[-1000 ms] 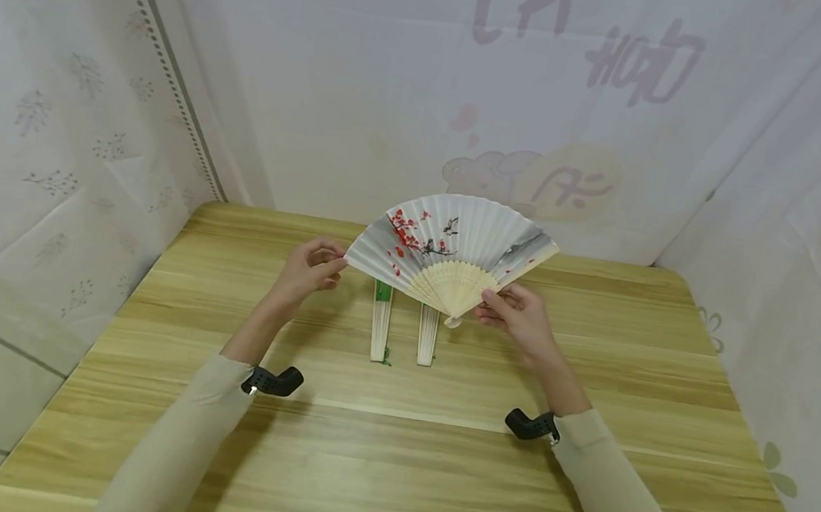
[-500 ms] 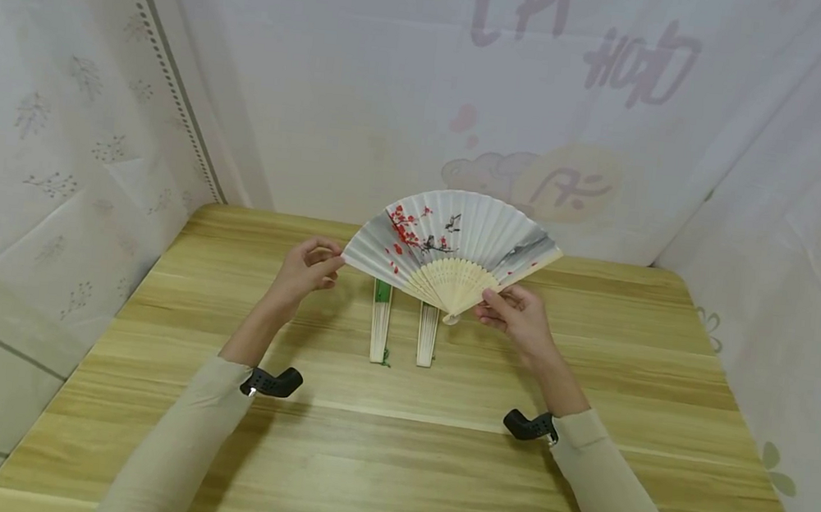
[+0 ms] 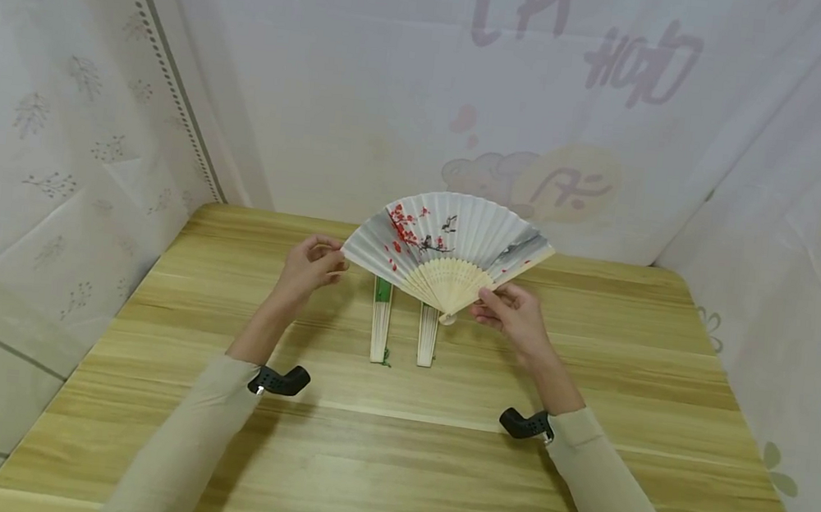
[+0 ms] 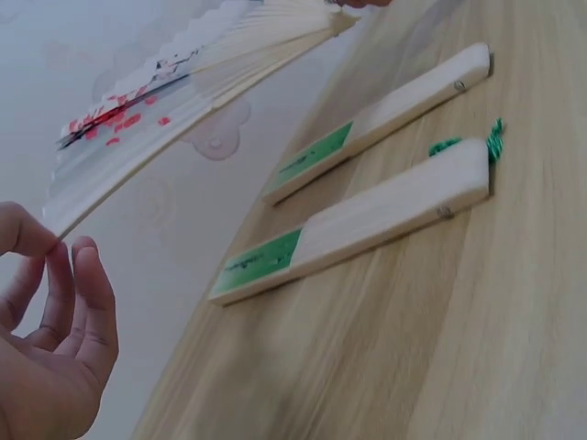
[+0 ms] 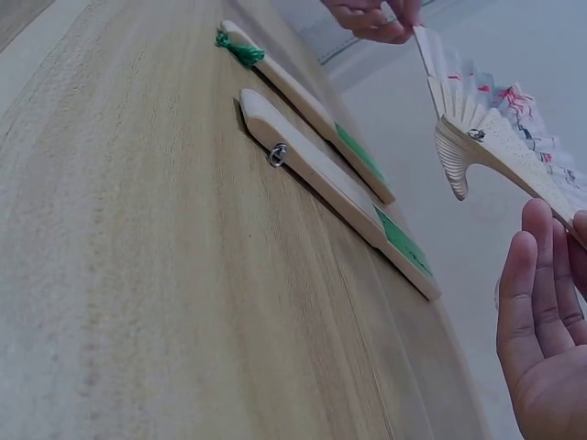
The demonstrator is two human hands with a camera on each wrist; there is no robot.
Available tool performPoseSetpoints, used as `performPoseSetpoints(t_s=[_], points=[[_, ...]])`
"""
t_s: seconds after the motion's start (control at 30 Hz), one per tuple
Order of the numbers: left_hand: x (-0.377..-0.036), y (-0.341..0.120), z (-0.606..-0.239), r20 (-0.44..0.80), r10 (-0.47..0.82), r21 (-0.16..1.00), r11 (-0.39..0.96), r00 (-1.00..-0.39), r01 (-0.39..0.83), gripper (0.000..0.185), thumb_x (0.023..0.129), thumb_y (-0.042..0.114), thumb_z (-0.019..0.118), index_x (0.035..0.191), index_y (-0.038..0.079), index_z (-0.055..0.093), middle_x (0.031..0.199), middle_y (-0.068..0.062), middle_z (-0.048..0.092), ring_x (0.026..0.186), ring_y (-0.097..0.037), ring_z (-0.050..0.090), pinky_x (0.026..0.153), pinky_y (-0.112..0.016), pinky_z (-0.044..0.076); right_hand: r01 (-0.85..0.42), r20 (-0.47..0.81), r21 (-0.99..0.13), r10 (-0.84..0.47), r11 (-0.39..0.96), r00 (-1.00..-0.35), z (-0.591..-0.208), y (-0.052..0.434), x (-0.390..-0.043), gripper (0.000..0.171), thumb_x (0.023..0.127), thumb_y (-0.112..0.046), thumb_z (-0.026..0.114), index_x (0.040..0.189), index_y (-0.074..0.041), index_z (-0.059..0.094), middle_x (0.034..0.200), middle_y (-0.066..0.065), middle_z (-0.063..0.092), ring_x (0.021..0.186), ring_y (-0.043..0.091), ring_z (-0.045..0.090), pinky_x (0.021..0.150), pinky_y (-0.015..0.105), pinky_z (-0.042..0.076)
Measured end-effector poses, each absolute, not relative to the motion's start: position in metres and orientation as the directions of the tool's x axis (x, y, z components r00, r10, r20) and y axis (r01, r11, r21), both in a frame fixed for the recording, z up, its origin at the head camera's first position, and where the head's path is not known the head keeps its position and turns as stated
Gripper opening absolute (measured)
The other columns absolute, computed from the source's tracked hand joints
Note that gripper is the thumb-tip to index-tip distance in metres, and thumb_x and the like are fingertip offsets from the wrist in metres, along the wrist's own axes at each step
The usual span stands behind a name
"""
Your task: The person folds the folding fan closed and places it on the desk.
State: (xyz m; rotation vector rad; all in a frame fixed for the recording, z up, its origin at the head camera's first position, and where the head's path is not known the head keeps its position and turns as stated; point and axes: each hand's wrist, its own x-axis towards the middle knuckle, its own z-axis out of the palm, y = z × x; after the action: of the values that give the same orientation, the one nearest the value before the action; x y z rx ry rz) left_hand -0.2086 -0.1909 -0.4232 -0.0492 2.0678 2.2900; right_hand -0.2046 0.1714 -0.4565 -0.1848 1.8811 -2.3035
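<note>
An open paper fan [image 3: 450, 247], painted with red blossoms and a bird, is held raised above the far middle of the wooden bench [image 3: 391, 452], its leaf spread toward 12 o'clock. The left hand [image 3: 310, 267] pinches the fan's left outer guard at about 9 o'clock of the leaf; the left wrist view shows the guard's tip between thumb and fingertips [image 4: 87, 275]. The right hand [image 3: 516, 316] grips the right outer guard near the pivot, at about 4 o'clock of the fan, fingers curled around the stick. The two hands are well apart, one at each end of the spread. On the bench below the fan lie two folded fans side by side, parallel and just apart: the left folded fan [image 3: 380, 327], with a green tassel at its near end, and the right folded fan [image 3: 428, 336]. Both carry green bands on their far portions. Patterned white cloth [image 3: 368, 79] encloses the bench on three sides.
</note>
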Motion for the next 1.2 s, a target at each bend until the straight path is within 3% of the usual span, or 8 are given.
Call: performPoseSetpoints(t_s=[0.17,0.37,0.77,1.03,1.2], points=[[-0.211,-0.183,-0.421,-0.075,0.005,0.978,-0.196,-0.997,-0.075,0.016,0.101,0.002,0.059,0.115,-0.001,0.052,0.109,-0.014,0.059,0.094,-0.026,0.066,0.087,-0.032,0.057,0.037,0.003,-0.982,-0.213,-0.185,-0.977,-0.457,0.171,-0.205,0.012,0.100,-0.009,0.067,0.101,0.003,0.064,0.088,0.013,0.072,0.078,0.019,0.072,0.075,0.033,0.060],[-0.214,-0.179,-0.422,-0.082,0.018,0.970,-0.228,-0.996,-0.084,0.016,0.101,0.000,0.057,0.116,-0.002,0.051,0.110,-0.016,0.058,0.091,-0.024,0.067,0.088,-0.033,0.057,0.041,-0.009,-0.987,-0.204,-0.154,-0.979,-0.454,0.172,-0.206,0.017,0.101,-0.009,0.066,0.101,0.008,0.062,0.088,0.014,0.072,0.077,0.019,0.071,0.073,0.032,0.060],[-0.223,-0.167,-0.417,-0.102,0.006,0.968,-0.230,-0.995,-0.100,0.018,0.099,0.000,0.058,0.115,-0.003,0.051,0.107,-0.016,0.058,0.085,-0.020,0.067,0.082,-0.028,0.058,-0.032,0.043,-0.998,-0.239,-0.049,-0.970,-0.452,0.169,-0.208,0.022,0.101,-0.009,0.066,0.100,0.012,0.061,0.089,0.021,0.070,0.077,0.021,0.071,0.074,0.041,0.061],[-0.229,-0.158,-0.418,-0.098,0.007,0.972,-0.215,-0.995,-0.097,0.016,0.100,0.002,0.057,0.115,-0.002,0.052,0.108,-0.015,0.059,0.090,-0.026,0.067,0.081,-0.026,0.057,-0.044,0.054,-0.998,-0.260,-0.042,-0.964,-0.452,0.168,-0.206,0.021,0.100,-0.009,0.067,0.104,0.012,0.063,0.086,0.016,0.069,0.077,0.022,0.069,0.074,0.042,0.060],[-0.232,-0.151,-0.416,-0.109,-0.003,0.973,-0.205,-0.994,-0.106,0.019,0.100,0.004,0.059,0.118,-0.001,0.052,0.110,-0.015,0.058,0.096,-0.030,0.065,0.091,-0.034,0.055,-0.039,0.049,-0.998,-0.266,-0.044,-0.963,-0.453,0.167,-0.205,0.021,0.100,-0.008,0.067,0.104,0.013,0.064,0.086,0.017,0.069,0.079,0.031,0.069,0.074,0.042,0.061]])
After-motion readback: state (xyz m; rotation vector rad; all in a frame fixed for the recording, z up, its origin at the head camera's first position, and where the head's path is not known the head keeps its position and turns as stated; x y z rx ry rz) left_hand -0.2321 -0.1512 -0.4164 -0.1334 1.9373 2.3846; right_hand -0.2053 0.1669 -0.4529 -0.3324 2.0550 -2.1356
